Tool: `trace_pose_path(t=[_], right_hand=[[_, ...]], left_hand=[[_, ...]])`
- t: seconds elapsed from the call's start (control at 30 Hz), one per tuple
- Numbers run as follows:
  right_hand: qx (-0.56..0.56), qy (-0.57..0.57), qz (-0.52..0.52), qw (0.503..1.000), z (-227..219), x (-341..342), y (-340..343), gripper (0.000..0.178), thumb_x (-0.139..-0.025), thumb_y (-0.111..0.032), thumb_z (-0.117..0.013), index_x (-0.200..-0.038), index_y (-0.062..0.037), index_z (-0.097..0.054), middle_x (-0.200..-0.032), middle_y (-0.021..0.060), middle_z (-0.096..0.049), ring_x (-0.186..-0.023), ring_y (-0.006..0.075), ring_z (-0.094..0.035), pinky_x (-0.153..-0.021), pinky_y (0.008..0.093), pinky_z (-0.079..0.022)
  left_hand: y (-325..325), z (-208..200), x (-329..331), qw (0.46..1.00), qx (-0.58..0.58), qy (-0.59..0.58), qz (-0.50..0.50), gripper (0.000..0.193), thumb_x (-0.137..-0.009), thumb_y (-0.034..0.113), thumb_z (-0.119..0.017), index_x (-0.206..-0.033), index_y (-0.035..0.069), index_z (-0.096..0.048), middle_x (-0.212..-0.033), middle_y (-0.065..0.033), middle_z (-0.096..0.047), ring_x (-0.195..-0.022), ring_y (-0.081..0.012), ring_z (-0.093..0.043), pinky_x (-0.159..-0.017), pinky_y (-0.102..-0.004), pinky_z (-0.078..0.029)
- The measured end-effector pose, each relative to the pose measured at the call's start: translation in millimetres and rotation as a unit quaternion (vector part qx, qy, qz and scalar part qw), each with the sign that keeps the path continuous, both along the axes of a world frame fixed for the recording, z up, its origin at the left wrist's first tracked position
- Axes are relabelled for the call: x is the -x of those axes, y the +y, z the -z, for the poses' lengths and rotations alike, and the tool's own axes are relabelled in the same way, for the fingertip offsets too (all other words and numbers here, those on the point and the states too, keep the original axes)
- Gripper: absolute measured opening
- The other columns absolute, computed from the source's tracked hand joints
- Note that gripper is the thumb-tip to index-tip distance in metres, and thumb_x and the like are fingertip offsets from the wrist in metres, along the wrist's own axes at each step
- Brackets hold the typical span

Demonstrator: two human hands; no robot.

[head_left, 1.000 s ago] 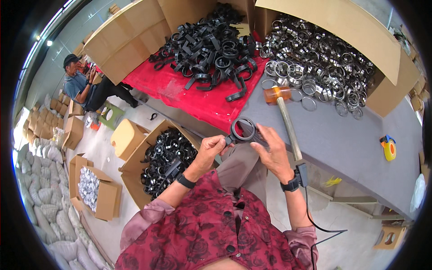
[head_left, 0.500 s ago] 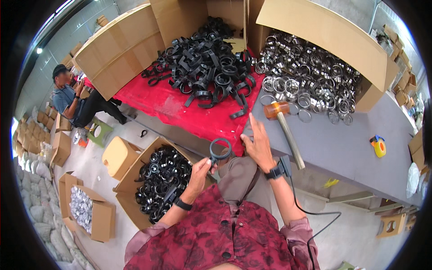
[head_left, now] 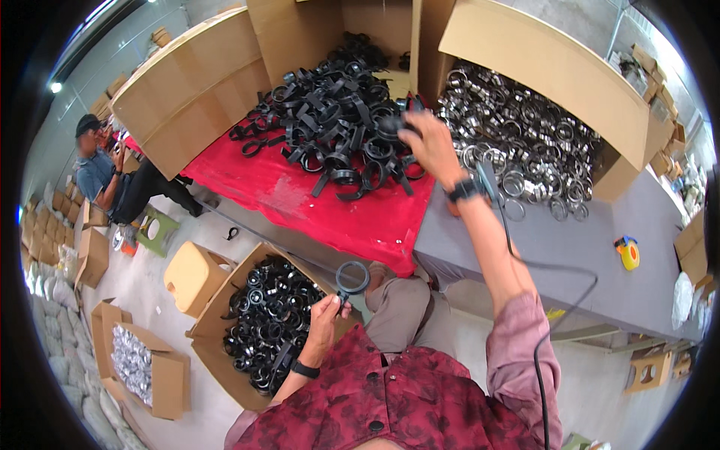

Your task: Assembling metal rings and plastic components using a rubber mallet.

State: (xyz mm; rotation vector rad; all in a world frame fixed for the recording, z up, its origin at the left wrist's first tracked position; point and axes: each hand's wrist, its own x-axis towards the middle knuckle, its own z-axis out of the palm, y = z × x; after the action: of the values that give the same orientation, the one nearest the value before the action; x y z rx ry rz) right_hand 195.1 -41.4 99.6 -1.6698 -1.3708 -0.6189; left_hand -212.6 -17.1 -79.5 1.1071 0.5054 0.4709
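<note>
In front of the red cloth (head_left: pixel 300 184), my left hand (head_left: pixel 324 318) pinches a round, open black ring (head_left: pixel 346 291) by its stem. My right hand (head_left: pixel 432 146), at the cloth's black pile (head_left: pixel 337 124), is too blurred to tell its grip.

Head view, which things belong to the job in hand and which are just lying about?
Likely in the job:
- black ring in left hand
- black pile, right hand at it
- metal rings

Apparently lying about:
- yellow thing
- floor ring
- sacks

Bright, diffuse light; a small round white lamp (head_left: pixel 56 87) glares far left, shiny silver metal rings (head_left: pixel 517 127) glint right, the bare right hand (head_left: pixel 433 146) is motion-blurred, edges bow.
</note>
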Motion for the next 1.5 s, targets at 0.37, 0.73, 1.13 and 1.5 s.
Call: trace_pose_path(t=[0.37, 0.73, 1.13, 1.5], right_hand=[[0.116, 0.103, 0.03, 0.987, 97.4, 68.6, -147.6, 0.027, -0.086, -0.011, -0.072, -0.11, 0.0005, -0.07, -0.104, 0.0194, -0.067, -0.094, 0.037, -0.066, -0.082, 0.0434, -0.053], [0.239, 0.1, 0.327, 0.909, 139.7, -46.2, -268.0, 0.017, -0.081, -0.006, -0.072, -0.096, 0.0004, -0.069, -0.096, 0.0169, -0.067, -0.095, 0.0385, -0.063, -0.082, 0.045, -0.052], [-0.208, 0.749, -0.394, 0.49, 88.5, 125.2, -224.9, 0.016, -0.1, -0.02, -0.067, -0.105, -0.0066, -0.061, -0.1, 0.0058, -0.064, -0.094, 0.018, -0.063, -0.087, 0.0353, -0.055], [-0.094, 0.514, -0.233, 0.82, 94.8, 218.5, -206.4, 0.017, -0.097, -0.012, -0.067, -0.103, 0.0027, -0.059, -0.103, 0.0113, -0.065, -0.097, 0.0177, -0.062, -0.086, 0.0318, -0.05]], left_hand=[[-7.0, -5.4, -42.3, 0.999, -0.009, -0.009, 0.036, 0.032, -0.105, 0.028, -0.057, -0.092, -0.001, -0.065, -0.079, -0.0042, -0.06, -0.073, -0.0127, -0.054, -0.073, -0.0279, -0.044], [-35.5, -13.2, -57.9, 0.993, -0.036, -0.009, 0.112, 0.029, -0.105, 0.023, -0.054, -0.093, -0.001, -0.065, -0.081, -0.0028, -0.06, -0.075, -0.0101, -0.052, -0.074, -0.0261, -0.042], [-55.9, -64.9, -130.3, 0.984, 0.042, -0.125, 0.116, 0.024, -0.103, 0.02, -0.06, -0.111, -0.002, -0.063, -0.089, -0.0023, -0.06, -0.084, -0.0116, -0.052, -0.08, -0.0288, -0.042], [-48.8, -50.2, -107.0, 0.975, 0.003, -0.174, 0.137, 0.027, -0.097, 0.025, -0.072, -0.111, 0.003, -0.065, -0.102, -0.0021, -0.067, -0.094, -0.0107, -0.06, -0.085, -0.028, -0.047]])
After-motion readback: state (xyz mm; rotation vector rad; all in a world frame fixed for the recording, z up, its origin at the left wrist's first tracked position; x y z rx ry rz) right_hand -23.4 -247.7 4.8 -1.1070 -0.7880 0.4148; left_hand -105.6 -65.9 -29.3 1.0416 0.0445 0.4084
